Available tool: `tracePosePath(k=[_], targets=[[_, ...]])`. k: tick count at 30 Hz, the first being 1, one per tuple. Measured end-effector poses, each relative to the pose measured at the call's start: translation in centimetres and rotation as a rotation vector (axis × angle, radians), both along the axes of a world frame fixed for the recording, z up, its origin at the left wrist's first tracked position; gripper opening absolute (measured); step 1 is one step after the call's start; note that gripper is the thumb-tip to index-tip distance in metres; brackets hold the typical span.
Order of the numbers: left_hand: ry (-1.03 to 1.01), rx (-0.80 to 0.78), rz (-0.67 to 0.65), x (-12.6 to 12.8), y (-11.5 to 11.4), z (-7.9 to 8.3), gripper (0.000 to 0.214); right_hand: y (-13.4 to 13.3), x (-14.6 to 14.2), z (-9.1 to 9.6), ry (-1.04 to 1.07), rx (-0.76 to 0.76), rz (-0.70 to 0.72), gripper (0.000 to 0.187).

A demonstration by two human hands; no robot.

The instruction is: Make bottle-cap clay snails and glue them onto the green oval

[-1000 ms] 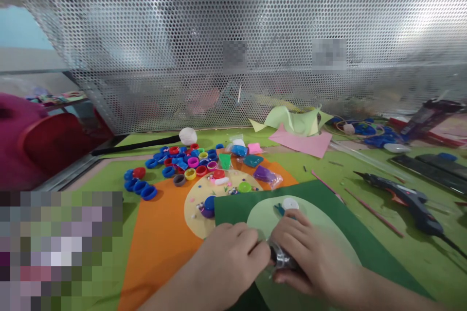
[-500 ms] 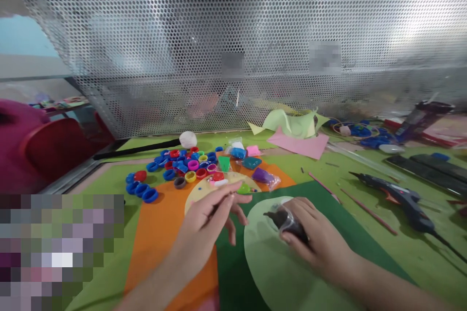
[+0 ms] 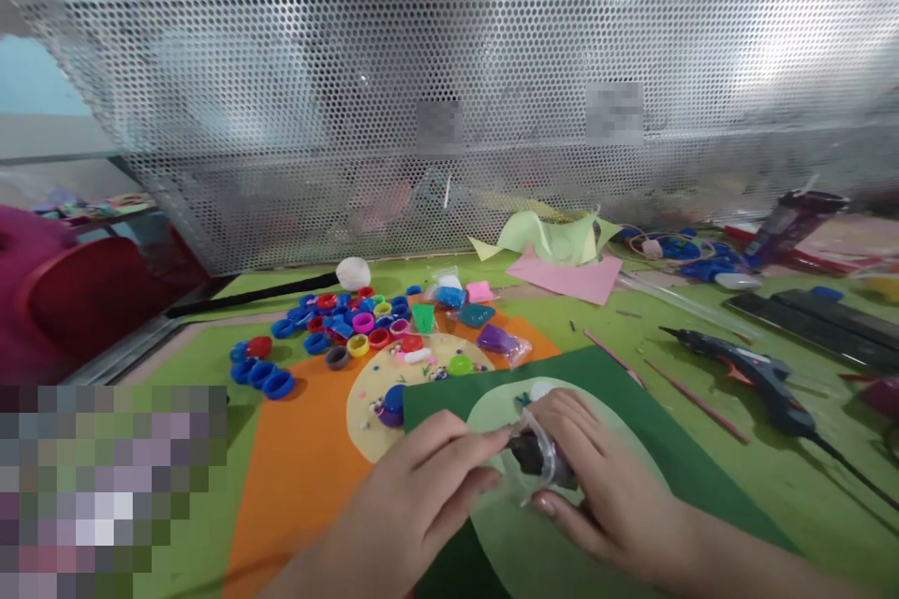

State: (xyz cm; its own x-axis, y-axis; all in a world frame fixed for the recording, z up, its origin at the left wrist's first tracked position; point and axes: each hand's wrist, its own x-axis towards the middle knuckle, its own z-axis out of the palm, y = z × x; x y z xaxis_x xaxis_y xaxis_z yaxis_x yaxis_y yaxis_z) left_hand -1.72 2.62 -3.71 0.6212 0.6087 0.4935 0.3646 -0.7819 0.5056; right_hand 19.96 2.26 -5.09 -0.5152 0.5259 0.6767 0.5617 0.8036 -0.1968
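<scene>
My right hand (image 3: 596, 468) is closed around a packet of black clay (image 3: 540, 459), soft-looking and dark inside a clear plastic wrapper. The packet is over the pale green paper oval (image 3: 512, 543), which lies on a dark green sheet (image 3: 618, 384). From the left, my left hand (image 3: 435, 477) reaches to the packet's open edge, index finger and thumb at the clear plastic. Part of the clay is hidden by the fingers. Beyond my right hand, a small white piece (image 3: 540, 389) and a teal bit (image 3: 523, 400) show on the oval.
Colourful bottle caps (image 3: 337, 323) are heaped at the left, beside wrapped clay packets (image 3: 478, 315). A cream disc (image 3: 365, 384) with small decorations lies on an orange sheet (image 3: 295, 459). A glue gun (image 3: 758, 379) and pink sticks (image 3: 695, 400) lie right. A perforated metal panel (image 3: 393, 65) stands behind.
My left hand has moved right and down, from above the cream disc to the packet's plastic edge. My right hand still holds the black clay packet. The view has shifted slightly.
</scene>
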Motion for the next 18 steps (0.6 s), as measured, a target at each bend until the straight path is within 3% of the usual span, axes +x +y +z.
tracePosePath(k=[5,12,18], targets=[[0.046,-0.032,0.111,0.4,-0.2,0.2,0.004,0.0,-0.1,0.0,-0.038,-0.021,0.027,0.036],[0.184,0.010,0.077,1.0,-0.4,0.6,0.026,-0.2,-0.6,-0.5,-0.075,0.054,0.065,0.038],[-0.155,-0.099,0.217,-0.1,-0.2,1.2,0.021,0.1,-0.1,-0.4,-0.075,0.036,-0.030,0.023]])
